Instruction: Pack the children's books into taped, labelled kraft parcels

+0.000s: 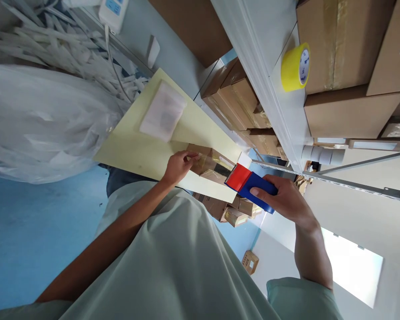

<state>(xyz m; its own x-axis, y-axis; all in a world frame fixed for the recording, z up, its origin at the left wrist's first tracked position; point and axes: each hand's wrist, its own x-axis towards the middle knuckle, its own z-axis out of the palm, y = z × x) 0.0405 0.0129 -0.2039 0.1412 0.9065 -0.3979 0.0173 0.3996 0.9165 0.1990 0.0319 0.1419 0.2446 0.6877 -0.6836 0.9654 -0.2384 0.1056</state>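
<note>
The view is tilted sharply to one side. A small brown cardboard box (209, 163) lies on a pale yellow tabletop (143, 151), with clear tape across it. My left hand (179, 166) rests on the box's near end, fingers curled over its edge. My right hand (286, 198) is closed round the blue handle of a red and blue tape dispenser (248, 184), whose red head touches the box's far end.
A white foam pouch (162, 111) lies further along the tabletop. A big clear plastic bag (43, 124) and a heap of white strips (60, 44) lie beyond it. Shelves hold cardboard boxes (346, 58), a yellow tape roll (296, 66) and white rolls (323, 154).
</note>
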